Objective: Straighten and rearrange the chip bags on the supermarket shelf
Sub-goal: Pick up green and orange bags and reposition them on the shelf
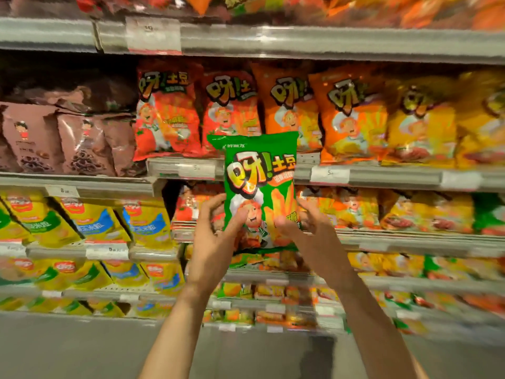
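Note:
A green chip bag (257,176) with a cartoon chef and fries on it stands upright in mid-air in front of the shelves. My left hand (216,236) grips its lower left edge, thumb on the front. My right hand (308,228) holds its lower right edge the same way. Behind the bag, a shelf row carries red chip bags (169,110), orange chip bags (322,113) and yellow chip bags (426,124) of the same brand, all standing upright. The green bag hides part of that shelf's edge.
Brown snack bags (54,138) fill the left of the same level. Yellow bags (90,222) with blue and green labels lean on the lower left shelves. Lower right shelves (410,242) hold more mixed chip bags, including green ones (489,214). Grey floor (82,351) lies below.

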